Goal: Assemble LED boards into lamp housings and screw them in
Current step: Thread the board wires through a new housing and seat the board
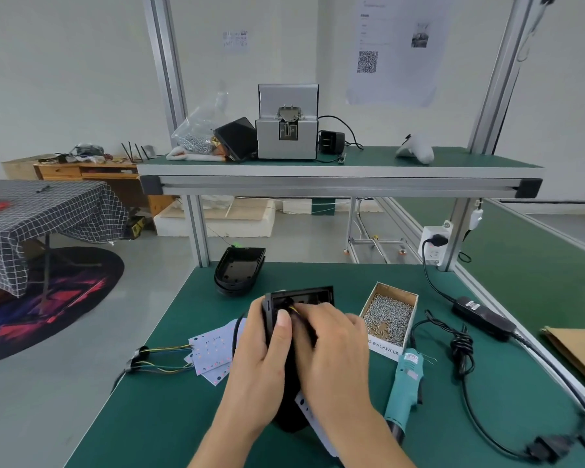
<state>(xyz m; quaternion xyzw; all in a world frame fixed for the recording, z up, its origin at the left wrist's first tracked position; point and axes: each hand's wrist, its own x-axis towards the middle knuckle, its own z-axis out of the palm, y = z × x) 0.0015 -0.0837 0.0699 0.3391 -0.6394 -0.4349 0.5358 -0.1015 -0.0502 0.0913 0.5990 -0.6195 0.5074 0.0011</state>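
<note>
A: On the bench (169, 393), green mat, metal edging. Left hand (260, 363) has its grip wrapped round a black lamp housing (301, 298), thumb laid along its near side, housing tilted up off the mat. Right hand (331, 346) has fingers curled down into the housing's open cavity, where yellow wires (294, 309) show; what its grip closes on, cannot tell.

B: And the boards?

A: White LED boards (210, 354) fanned flat on the mat, just left of the left hand, wire leads trailing toward the bench's left edge. One more white board edge pokes out below the right wrist. Stack of empty housings (238, 271) sits farther back, apart from the hands.

B: Right side?

A: Cardboard box of screws (390, 314) just beside the right hand. Teal electric screwdriver (404, 386) lying in front of it, cable coiled near a black power brick (483, 317).

B: Room?

A: Upper shelf (338, 170) carries a grey screw feeder (287, 128). Pale walls, paper with a QR code (367, 61). Off left, a checked tablecloth (44, 211) and a dark oval rug (58, 295) on the grey floor.
</note>
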